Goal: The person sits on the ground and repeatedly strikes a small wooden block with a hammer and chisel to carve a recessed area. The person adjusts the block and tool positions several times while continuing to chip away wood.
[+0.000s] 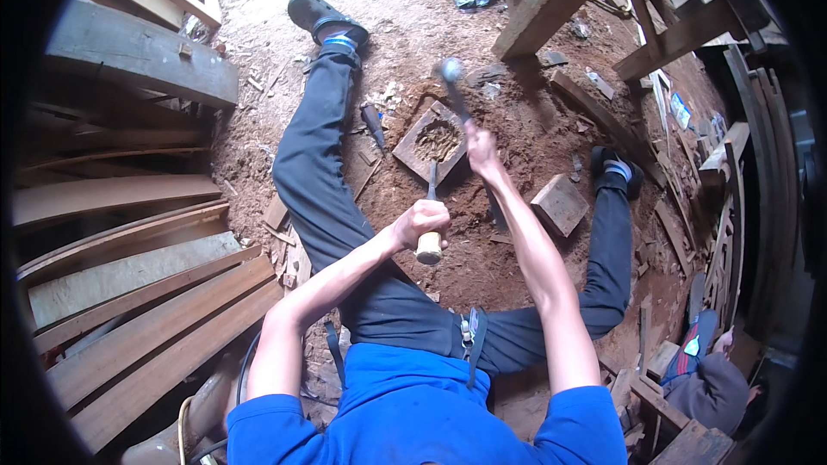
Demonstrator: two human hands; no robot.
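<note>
The left hand [420,220], closed firmly, grips a chisel [428,247], its blade at the six o'clock edge of the hollowed wooden block [415,165] on the ground [508,282]. The right hand [482,151], also wrapped tight, holds a hammer [451,73], its blurred head towards twelve o'clock from that block; a loose solid block [560,206] sits at four o'clock

Glaring upper floor [258,13], dim right side, motion-blurred hammer [457,90], fisheye-bent edges
</note>
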